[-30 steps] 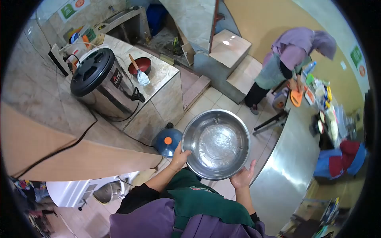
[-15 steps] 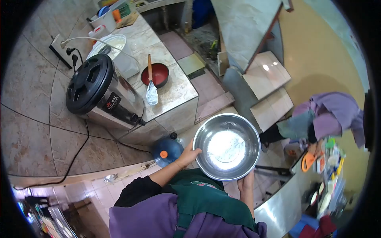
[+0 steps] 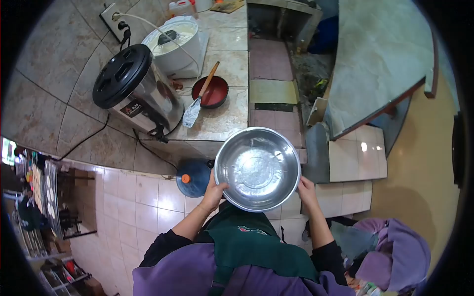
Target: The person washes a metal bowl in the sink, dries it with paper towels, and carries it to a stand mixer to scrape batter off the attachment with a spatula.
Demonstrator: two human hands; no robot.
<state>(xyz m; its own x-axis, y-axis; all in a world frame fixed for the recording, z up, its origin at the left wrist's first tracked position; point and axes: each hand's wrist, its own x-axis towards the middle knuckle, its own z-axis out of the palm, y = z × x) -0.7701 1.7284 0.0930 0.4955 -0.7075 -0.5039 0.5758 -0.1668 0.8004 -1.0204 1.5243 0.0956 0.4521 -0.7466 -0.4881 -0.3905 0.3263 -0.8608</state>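
A large stainless steel mixing bowl (image 3: 257, 170) is in front of my apron, its inside shiny and bare. My left hand (image 3: 213, 193) grips the left rim, with the thumb over the edge. At the lower right side, my right hand (image 3: 306, 191) holds the bowl, its fingers partly hidden beneath it. Just beyond the bowl stands the tiled counter (image 3: 224, 126). On it a red bowl with a dark outside (image 3: 217, 93) carries a wooden-handled spatula (image 3: 192, 113) whose blade is coated in white.
A steel urn with a black lid (image 3: 143, 91) stands at the counter's left, beside a white tub (image 3: 173, 54) of pale mixture. A blue water jug (image 3: 193, 177) is on the floor below. Tiled steps (image 3: 358, 153) rise to the right. Another person (image 3: 395, 256) bends at lower right.
The view has swung round, so the counter and steps now lie straighter ahead. My right hand has shifted up along the bowl's right side. Both hands still hold the bowl.
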